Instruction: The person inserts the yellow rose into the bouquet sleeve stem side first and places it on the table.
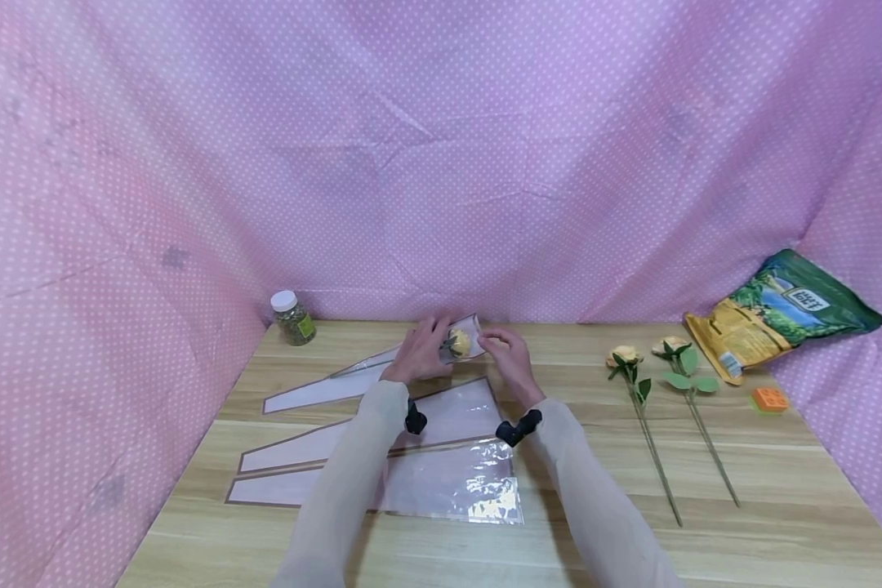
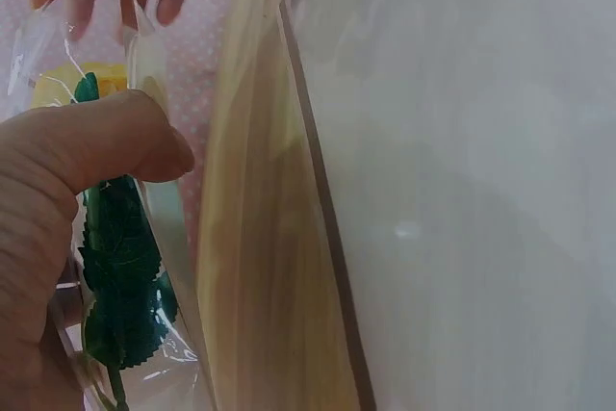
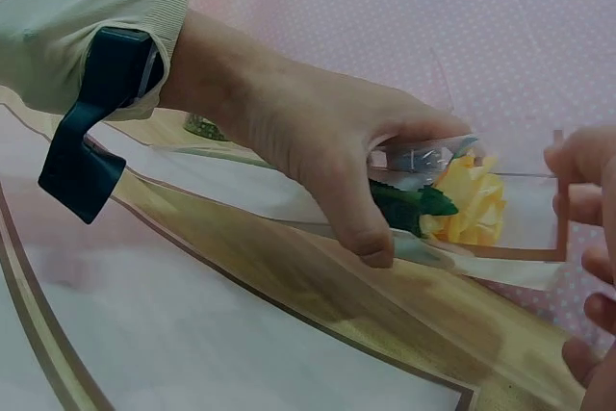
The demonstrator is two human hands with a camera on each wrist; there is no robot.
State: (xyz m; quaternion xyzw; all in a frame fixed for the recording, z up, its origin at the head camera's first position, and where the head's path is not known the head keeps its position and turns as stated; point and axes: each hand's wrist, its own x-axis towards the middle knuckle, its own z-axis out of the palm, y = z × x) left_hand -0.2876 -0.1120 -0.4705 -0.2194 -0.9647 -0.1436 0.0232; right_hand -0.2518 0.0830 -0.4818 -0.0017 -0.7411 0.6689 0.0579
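One yellow rose (image 3: 474,201) sits inside a clear sleeve (image 3: 529,211); on my feed, left fingers (image 3: 354,223) clamp it, right fingers (image 3: 585,156) pinch the rim (image 3: 560,228), probably to hold it open.

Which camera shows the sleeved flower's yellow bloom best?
The right wrist view: the yellow bloom shows large and mostly unblocked. The head view shows it small; in the left wrist view, the left hand partly hides it.

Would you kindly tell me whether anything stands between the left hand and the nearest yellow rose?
Yes: the clear sleeve lies between the left hand and the yellow rose inside it; I see nothing else in the way.
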